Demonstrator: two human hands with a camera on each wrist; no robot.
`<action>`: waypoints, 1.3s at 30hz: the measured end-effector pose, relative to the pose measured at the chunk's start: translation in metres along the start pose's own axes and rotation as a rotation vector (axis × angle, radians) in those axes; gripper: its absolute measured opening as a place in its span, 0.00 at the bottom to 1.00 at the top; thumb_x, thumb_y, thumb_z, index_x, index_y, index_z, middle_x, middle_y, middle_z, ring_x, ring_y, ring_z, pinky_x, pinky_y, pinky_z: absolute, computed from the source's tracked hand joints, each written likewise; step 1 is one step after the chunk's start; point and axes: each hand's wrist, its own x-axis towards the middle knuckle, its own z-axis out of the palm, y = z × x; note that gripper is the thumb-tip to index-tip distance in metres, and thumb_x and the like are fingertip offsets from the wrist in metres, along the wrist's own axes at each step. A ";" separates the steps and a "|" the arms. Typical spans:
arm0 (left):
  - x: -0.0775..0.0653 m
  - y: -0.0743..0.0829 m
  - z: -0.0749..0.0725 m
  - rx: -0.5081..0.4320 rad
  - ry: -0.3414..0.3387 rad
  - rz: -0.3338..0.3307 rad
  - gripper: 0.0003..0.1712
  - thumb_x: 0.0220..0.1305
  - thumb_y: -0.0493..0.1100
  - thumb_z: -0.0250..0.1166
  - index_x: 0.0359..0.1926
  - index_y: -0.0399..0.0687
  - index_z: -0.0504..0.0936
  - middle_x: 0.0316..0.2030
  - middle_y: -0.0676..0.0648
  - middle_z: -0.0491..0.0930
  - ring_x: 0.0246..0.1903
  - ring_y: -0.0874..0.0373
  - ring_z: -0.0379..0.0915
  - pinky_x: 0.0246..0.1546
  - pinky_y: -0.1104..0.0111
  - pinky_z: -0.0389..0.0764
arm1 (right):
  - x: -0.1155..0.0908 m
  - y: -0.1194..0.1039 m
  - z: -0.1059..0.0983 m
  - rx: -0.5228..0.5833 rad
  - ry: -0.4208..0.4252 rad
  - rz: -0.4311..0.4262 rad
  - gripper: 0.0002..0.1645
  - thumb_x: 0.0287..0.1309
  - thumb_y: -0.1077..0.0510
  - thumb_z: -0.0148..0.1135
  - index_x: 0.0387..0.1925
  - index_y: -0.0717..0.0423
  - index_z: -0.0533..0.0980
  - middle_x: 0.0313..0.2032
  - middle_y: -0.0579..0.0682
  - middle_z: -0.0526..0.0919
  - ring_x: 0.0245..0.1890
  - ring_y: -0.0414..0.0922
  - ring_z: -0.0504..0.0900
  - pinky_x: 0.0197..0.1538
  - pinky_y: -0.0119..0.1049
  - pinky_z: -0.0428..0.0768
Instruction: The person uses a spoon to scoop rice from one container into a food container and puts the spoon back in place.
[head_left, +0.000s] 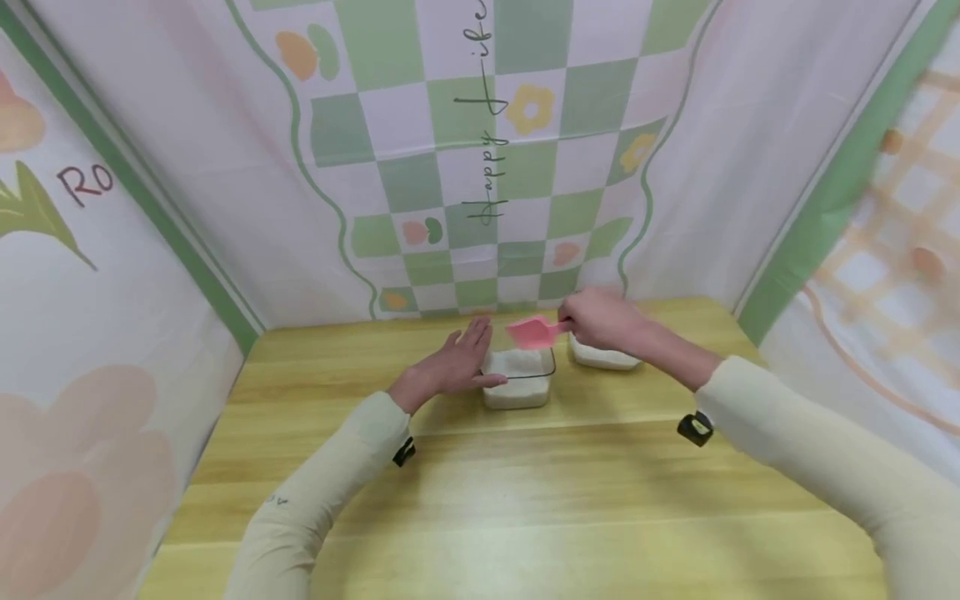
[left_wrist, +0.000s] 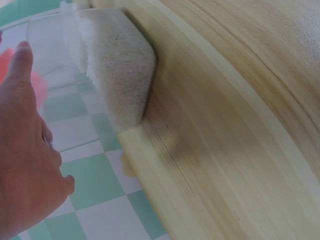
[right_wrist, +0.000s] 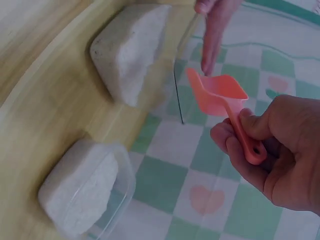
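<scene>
My right hand point(head_left: 603, 318) grips a small pink scoop point(head_left: 532, 332) by its handle, thumb on top in the right wrist view. The scoop hangs above a clear plastic box point(head_left: 517, 398) of white, grain-like stuff with a thin dark line around its rim. No filling shows in the visible part of the scoop point(right_wrist: 220, 95). At the left side of this box is my left hand point(head_left: 461, 360), fingers straight and thumb spread, overlapping the rim in the head view. The left wrist view shows the white filling point(left_wrist: 117, 65) through the box wall.
A second clear box point(head_left: 606, 360) with white filling stands to the right, partly behind my right hand. Both boxes are near the back edge of the wooden table point(head_left: 480, 500). A checked green-and-white curtain point(head_left: 465, 175) hangs behind, with printed cloth at both sides.
</scene>
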 end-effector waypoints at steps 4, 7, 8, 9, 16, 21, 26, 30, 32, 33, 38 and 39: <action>0.001 -0.001 0.001 0.010 0.000 -0.006 0.59 0.70 0.74 0.45 0.79 0.36 0.34 0.80 0.40 0.26 0.79 0.50 0.21 0.78 0.47 0.42 | 0.017 -0.013 0.013 -0.080 -0.033 -0.020 0.13 0.45 0.72 0.65 0.17 0.52 0.76 0.20 0.46 0.79 0.22 0.45 0.77 0.28 0.42 0.77; 0.000 -0.001 0.000 0.018 0.000 -0.002 0.59 0.70 0.74 0.45 0.79 0.36 0.34 0.80 0.39 0.27 0.79 0.50 0.21 0.77 0.47 0.43 | 0.026 -0.020 0.019 -0.132 -0.063 -0.025 0.10 0.44 0.72 0.67 0.21 0.54 0.78 0.24 0.49 0.83 0.26 0.48 0.81 0.32 0.44 0.81; -0.001 -0.001 -0.001 0.022 0.001 0.002 0.59 0.70 0.74 0.45 0.78 0.36 0.34 0.80 0.38 0.27 0.79 0.50 0.21 0.77 0.47 0.43 | 0.029 -0.021 0.021 -0.141 -0.070 -0.026 0.10 0.44 0.72 0.68 0.22 0.55 0.79 0.25 0.49 0.83 0.27 0.49 0.81 0.32 0.44 0.81; -0.001 -0.002 -0.001 0.024 0.002 0.004 0.59 0.70 0.73 0.45 0.78 0.36 0.34 0.80 0.38 0.28 0.79 0.49 0.22 0.77 0.47 0.44 | 0.032 -0.022 0.022 -0.156 -0.074 -0.030 0.10 0.45 0.72 0.67 0.22 0.55 0.78 0.25 0.49 0.83 0.26 0.48 0.80 0.32 0.43 0.81; -0.001 -0.001 -0.003 0.025 -0.008 -0.002 0.58 0.70 0.73 0.46 0.79 0.36 0.34 0.79 0.40 0.26 0.79 0.50 0.21 0.77 0.47 0.43 | 0.042 -0.028 0.038 -0.333 -0.055 -0.097 0.14 0.48 0.72 0.65 0.17 0.53 0.76 0.19 0.49 0.80 0.20 0.46 0.77 0.23 0.41 0.79; 0.000 -0.001 -0.002 0.030 -0.007 -0.007 0.58 0.70 0.72 0.47 0.79 0.36 0.35 0.80 0.39 0.27 0.80 0.49 0.22 0.78 0.48 0.43 | 0.048 -0.032 0.058 -0.391 -0.016 -0.160 0.13 0.47 0.67 0.68 0.15 0.51 0.77 0.21 0.46 0.82 0.21 0.45 0.79 0.24 0.40 0.80; 0.000 0.001 -0.003 0.045 -0.003 0.002 0.58 0.71 0.72 0.46 0.79 0.35 0.35 0.80 0.38 0.29 0.80 0.48 0.23 0.77 0.47 0.45 | 0.052 -0.036 0.061 -0.380 -0.107 -0.162 0.10 0.53 0.63 0.68 0.19 0.53 0.78 0.25 0.49 0.83 0.24 0.47 0.81 0.26 0.42 0.81; 0.000 0.001 -0.005 0.035 0.003 -0.004 0.58 0.70 0.73 0.46 0.79 0.36 0.36 0.80 0.39 0.29 0.80 0.49 0.23 0.77 0.47 0.45 | 0.057 -0.038 0.050 -0.302 -0.286 -0.110 0.08 0.60 0.64 0.64 0.25 0.57 0.78 0.25 0.51 0.81 0.25 0.46 0.80 0.30 0.41 0.82; 0.000 0.001 -0.005 0.029 0.007 -0.010 0.58 0.70 0.73 0.47 0.79 0.35 0.36 0.80 0.38 0.29 0.80 0.49 0.23 0.77 0.47 0.45 | 0.061 -0.037 0.044 -0.228 -0.388 -0.061 0.10 0.61 0.66 0.61 0.24 0.55 0.75 0.22 0.49 0.77 0.23 0.44 0.76 0.29 0.38 0.79; 0.001 0.000 -0.004 0.031 0.007 -0.013 0.58 0.70 0.73 0.46 0.79 0.36 0.36 0.80 0.39 0.29 0.80 0.49 0.23 0.77 0.47 0.44 | 0.063 -0.036 0.042 -0.189 -0.430 -0.036 0.13 0.60 0.67 0.60 0.21 0.54 0.73 0.20 0.47 0.74 0.22 0.43 0.73 0.27 0.35 0.76; 0.002 -0.001 -0.002 0.032 0.002 -0.015 0.59 0.70 0.74 0.46 0.79 0.36 0.35 0.80 0.38 0.28 0.80 0.49 0.23 0.77 0.48 0.44 | 0.068 -0.027 0.043 -0.001 -0.542 0.042 0.21 0.50 0.69 0.56 0.07 0.50 0.69 0.09 0.42 0.73 0.13 0.36 0.68 0.20 0.28 0.65; 0.002 0.000 -0.002 0.033 -0.001 -0.016 0.59 0.70 0.74 0.46 0.79 0.36 0.34 0.80 0.39 0.28 0.80 0.49 0.22 0.77 0.48 0.44 | 0.069 -0.025 0.045 0.042 -0.545 0.050 0.21 0.48 0.69 0.56 0.05 0.50 0.70 0.09 0.41 0.75 0.12 0.35 0.69 0.20 0.27 0.65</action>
